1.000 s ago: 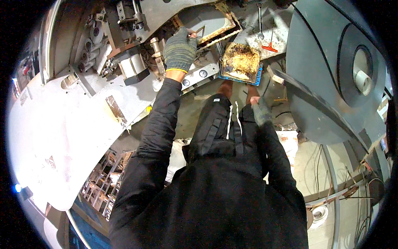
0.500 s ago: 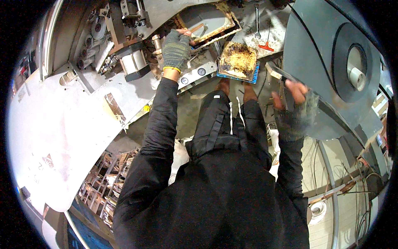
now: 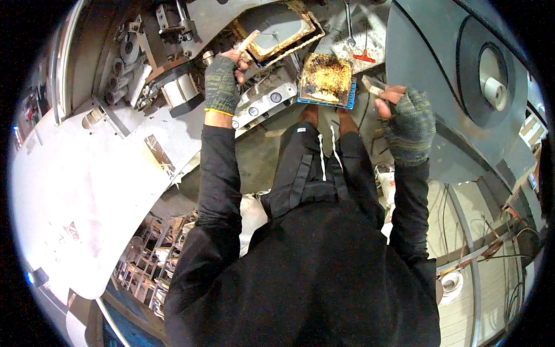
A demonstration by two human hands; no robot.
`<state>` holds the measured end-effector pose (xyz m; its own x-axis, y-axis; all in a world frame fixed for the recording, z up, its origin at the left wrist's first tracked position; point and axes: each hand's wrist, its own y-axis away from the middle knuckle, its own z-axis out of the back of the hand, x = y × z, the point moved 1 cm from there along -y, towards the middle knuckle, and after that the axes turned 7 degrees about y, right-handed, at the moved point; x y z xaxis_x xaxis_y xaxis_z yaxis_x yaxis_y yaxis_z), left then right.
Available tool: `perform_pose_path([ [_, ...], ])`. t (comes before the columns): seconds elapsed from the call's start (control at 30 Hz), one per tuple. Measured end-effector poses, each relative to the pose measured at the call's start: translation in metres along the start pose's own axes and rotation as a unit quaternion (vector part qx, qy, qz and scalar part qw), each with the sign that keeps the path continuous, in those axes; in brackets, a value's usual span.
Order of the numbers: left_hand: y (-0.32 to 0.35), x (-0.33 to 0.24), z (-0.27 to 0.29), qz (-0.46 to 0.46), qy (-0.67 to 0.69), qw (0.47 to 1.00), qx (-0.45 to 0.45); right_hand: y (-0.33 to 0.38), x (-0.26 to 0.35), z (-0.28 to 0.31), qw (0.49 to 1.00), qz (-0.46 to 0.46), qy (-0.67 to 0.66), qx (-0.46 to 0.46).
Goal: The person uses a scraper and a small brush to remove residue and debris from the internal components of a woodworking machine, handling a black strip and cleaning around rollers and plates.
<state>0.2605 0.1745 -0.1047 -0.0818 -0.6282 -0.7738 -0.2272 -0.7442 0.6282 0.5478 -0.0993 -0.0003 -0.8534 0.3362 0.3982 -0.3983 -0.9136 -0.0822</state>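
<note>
My left hand, in a grey-green knit glove with bare fingertips, is closed on a thin light-brown strip, perhaps wood. The strip's tip reaches the near rim of a rectangular tray crusted with yellow-brown residue and grey inside. My right hand, gloved alike, is raised beside the big grey machine housing. Its fingers pinch a small flat pale piece with a greyish edge; its exact kind is unclear. Between the hands is a square pad caked with yellow and dark-brown residue, on a blue slatted holder.
A wrench and a red-handled tool lie on the stained surface beyond the pad. Gauges sit on a metal panel beside my left hand. The large grey housing stands right, a white worktop left, with a crowded rack below.
My left hand has shifted left, its strip now angled up by the tray's near side. My right hand, blurred before, has risen slightly and turned, still holding its piece. The whole view has shifted slightly.
</note>
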Motion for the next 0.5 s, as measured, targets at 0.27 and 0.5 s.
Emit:
perform_pose_path([
  [0.27, 0.026, -0.023, -0.003, 0.0, 0.087, 0.996, 0.007, 0.009, -0.012, -0.001, 1.0, 0.012, -0.021, 0.004],
  [0.5, 0.02, -0.013, -0.026, -0.335, -0.389, 0.856, -0.055, 0.005, -0.006, 0.0, 1.0, 0.01, 0.004, -0.003],
])
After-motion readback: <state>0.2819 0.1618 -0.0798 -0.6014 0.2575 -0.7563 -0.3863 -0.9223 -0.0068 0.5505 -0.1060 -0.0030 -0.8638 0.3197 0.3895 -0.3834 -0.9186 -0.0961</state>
